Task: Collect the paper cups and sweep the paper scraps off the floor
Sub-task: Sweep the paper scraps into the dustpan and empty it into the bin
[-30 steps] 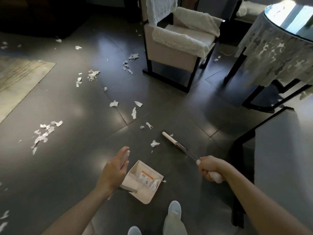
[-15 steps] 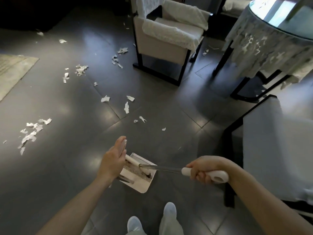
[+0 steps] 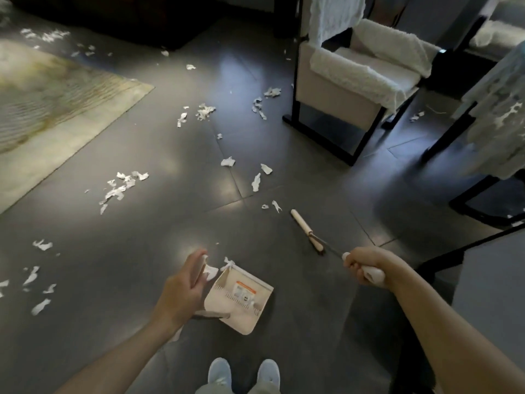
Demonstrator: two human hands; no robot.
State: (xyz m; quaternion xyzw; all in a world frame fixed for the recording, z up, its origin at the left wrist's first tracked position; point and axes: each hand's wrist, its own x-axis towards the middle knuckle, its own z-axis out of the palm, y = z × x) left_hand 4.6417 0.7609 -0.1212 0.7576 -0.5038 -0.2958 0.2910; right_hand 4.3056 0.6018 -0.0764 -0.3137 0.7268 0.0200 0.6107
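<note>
My left hand [image 3: 184,285] grips the upright handle of a cream dustpan [image 3: 241,297] that rests on the dark floor in front of my feet. A few paper scraps [image 3: 211,270] lie at its far edge. My right hand [image 3: 365,265] is closed on the white handle of a broom [image 3: 306,230], whose head lies on the floor ahead and to the right of the pan. White paper scraps are scattered over the floor: a pair [image 3: 257,180] just beyond the broom, a cluster [image 3: 122,187] to the left and more [image 3: 204,110] farther off. No paper cups are in view.
A pale rug [image 3: 56,109] covers the floor at the left. A cream armchair [image 3: 355,75] on a black frame stands ahead on the right, with a lace-covered table [image 3: 500,115] beyond it. A grey cabinet [image 3: 488,294] is close at my right.
The broom head has swung out of the dustpan, forward and to the right, onto the floor. The pan now holds scraps at its edge, and my view has shifted left.
</note>
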